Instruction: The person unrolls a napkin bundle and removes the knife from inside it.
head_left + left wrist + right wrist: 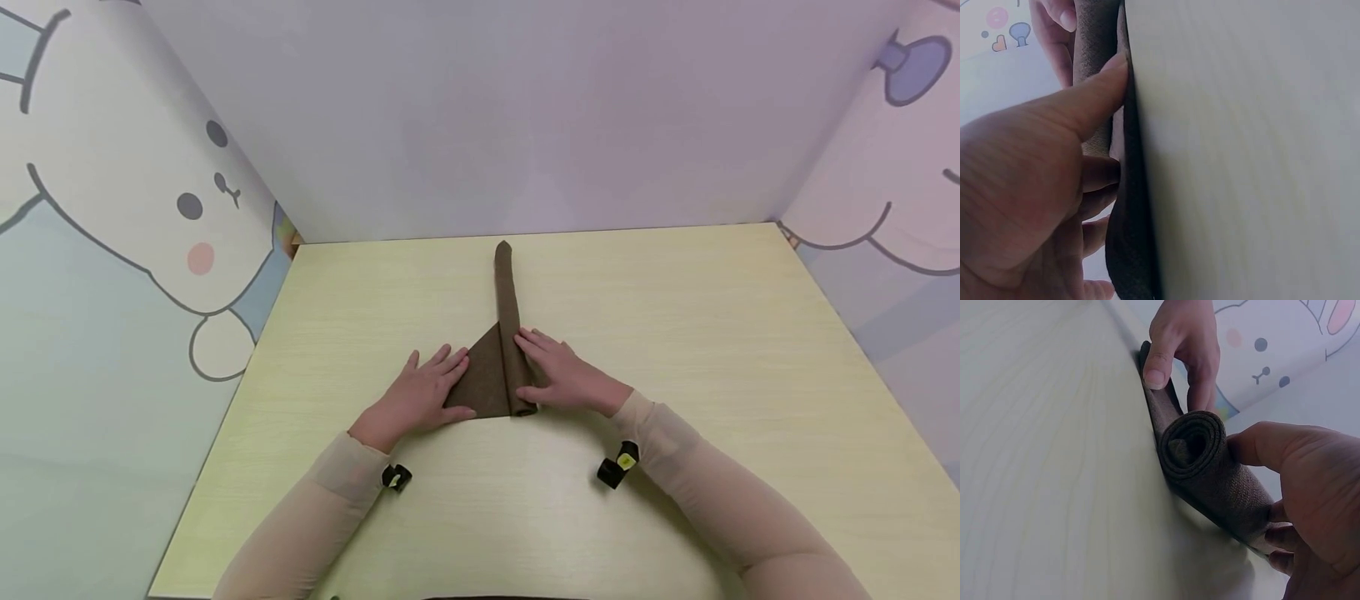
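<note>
A dark brown cloth lies on the table, one side rolled into a long tube (pixel 507 292) that points away from me. To the tube's left, a flat triangular flap (pixel 483 379) of the same cloth is spread out. My left hand (pixel 420 393) rests on the flap's left edge with fingers spread and its thumb at the near edge. Along the tube's right side, my right hand (pixel 566 375) touches it with fingers extended and the thumb near its close end. Spiral layers show at the rolled end (pixel 1191 447) in the right wrist view.
The pale wood-grain table (pixel 720 333) extends around the cloth. A plain light wall (pixel 480 117) stands behind it, and panels with cartoon animals (pixel 150 225) rise at both sides. Small black devices (pixel 618 467) sit at both wrists.
</note>
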A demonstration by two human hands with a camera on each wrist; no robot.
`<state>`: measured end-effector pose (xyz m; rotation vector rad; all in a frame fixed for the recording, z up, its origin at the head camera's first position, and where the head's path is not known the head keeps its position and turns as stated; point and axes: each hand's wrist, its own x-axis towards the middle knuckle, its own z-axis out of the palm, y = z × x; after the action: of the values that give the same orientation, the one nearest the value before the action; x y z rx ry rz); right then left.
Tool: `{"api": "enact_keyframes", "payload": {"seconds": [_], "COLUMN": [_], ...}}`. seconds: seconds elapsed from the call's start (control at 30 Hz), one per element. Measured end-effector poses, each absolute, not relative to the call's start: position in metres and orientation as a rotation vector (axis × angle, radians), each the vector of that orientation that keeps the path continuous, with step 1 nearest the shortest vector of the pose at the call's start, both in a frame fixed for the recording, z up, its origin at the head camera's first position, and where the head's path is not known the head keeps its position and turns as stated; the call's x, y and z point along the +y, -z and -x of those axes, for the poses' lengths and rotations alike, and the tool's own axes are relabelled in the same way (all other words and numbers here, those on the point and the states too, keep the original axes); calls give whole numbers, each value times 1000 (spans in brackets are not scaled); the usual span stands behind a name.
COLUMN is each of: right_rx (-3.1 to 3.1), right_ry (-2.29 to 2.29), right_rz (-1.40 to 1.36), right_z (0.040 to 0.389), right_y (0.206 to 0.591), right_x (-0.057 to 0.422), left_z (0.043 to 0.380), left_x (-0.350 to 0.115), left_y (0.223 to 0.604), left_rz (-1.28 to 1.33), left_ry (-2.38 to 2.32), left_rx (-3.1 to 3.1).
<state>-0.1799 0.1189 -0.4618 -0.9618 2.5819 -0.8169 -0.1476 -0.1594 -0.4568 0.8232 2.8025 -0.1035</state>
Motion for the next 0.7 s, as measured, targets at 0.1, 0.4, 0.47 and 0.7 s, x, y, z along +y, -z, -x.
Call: {"api": "enact_keyframes", "payload": {"seconds": [0.1,0.4,0.47,0.7], "right_rx": [2586,2580,2578,2586], "right_ry": [817,852,853,850], "right_rz": [959,937,934,929], "right_z": [179,180,180,180], "right_y": [462,465,466,466], "right_x": [121,126,127,129], "left_z": [148,148,148,148], "left_x": [-159,-159,-159,-159], "left_y": [457,456,456,457], "left_rz": [-821,-822,-823,-828], "left_ry": [109,72,77,79], "left_rx": [2799,2803,2802,2805]}}
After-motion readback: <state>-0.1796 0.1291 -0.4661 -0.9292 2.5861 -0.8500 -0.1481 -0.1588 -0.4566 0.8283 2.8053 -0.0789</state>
